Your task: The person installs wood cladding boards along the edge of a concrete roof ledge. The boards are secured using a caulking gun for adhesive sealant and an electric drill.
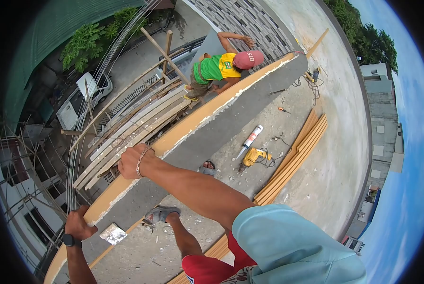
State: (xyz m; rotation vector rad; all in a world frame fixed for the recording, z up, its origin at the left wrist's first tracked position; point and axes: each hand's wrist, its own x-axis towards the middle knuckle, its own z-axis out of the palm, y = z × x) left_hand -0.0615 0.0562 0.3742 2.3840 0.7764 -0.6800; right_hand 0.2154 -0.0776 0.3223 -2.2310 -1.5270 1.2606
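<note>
A long tan board [171,143] runs along the outer edge of the grey concrete ledge [207,135], with a ragged white strip of paste or sealant along its inner side. My right hand [135,162], wearing a bracelet, lies over the board near its middle, fingers bent over the outer edge. Lower left, my left hand [81,224], with a dark watch on the wrist, grips the same board; its thumb shows and most fingers are hidden beyond the edge. A whitish, smeared flat piece [113,234] rests on the ledge near my left hand.
A person in a red cap [248,59] stands on plank scaffolding [141,132] outside the ledge. On the roof floor lie a sealant tube [253,136], a yellow power drill [253,157] with its cord, and stacked tan strips [295,158]. Cables [84,109] and a drop lie beyond.
</note>
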